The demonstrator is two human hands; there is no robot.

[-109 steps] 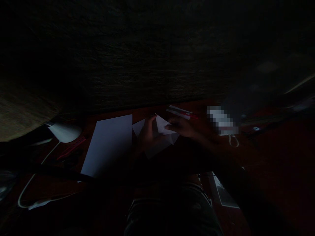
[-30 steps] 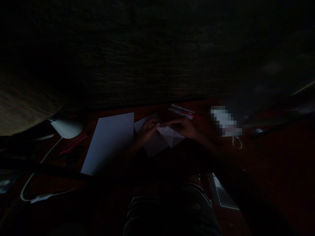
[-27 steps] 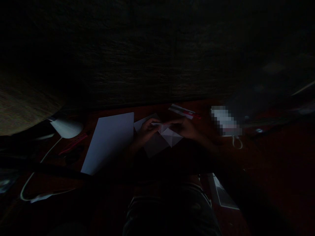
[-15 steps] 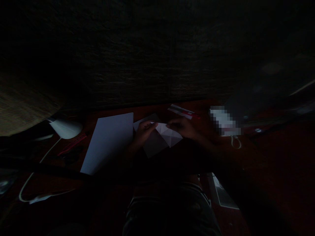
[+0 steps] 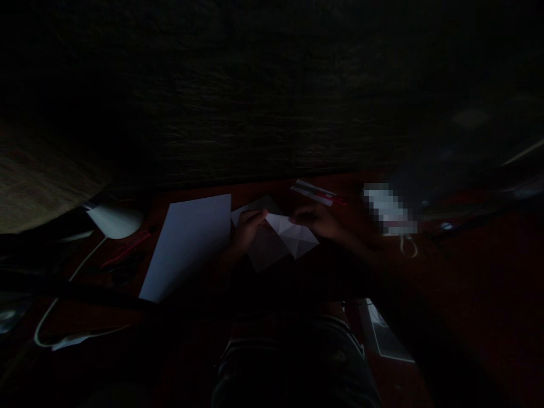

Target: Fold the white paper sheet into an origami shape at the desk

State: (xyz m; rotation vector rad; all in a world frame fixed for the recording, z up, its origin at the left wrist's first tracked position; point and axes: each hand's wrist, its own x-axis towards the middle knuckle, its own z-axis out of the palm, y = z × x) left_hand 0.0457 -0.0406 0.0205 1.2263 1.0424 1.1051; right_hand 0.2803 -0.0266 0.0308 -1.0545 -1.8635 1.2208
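Note:
A small creased sheet of white paper point(image 5: 297, 235) is held up between my two hands, with fold lines across it and a corner pointing down. My left hand point(image 5: 250, 226) pinches its upper left corner between thumb and fingers. At the upper right edge, my right hand point(image 5: 317, 220) grips the same paper with closed fingers. Beneath it lies another flat sheet point(image 5: 266, 249), greyish in the dim light and partly covered by my left hand. A larger stack or sheet of white paper point(image 5: 191, 243) rests just left of my left hand.
Behind my right hand lies a red-handled cutter point(image 5: 335, 198) on a pale strip. A white lamp-like object point(image 5: 114, 221) with a cable stands at the left, near a red item point(image 5: 127, 249). A blurred-out white object point(image 5: 389, 207) sits right on the dark reddish table point(image 5: 255, 190).
The creased paper has shifted slightly right and down, and its lower corner has swung right. My right hand has moved a little to the right; both hands keep their hold.

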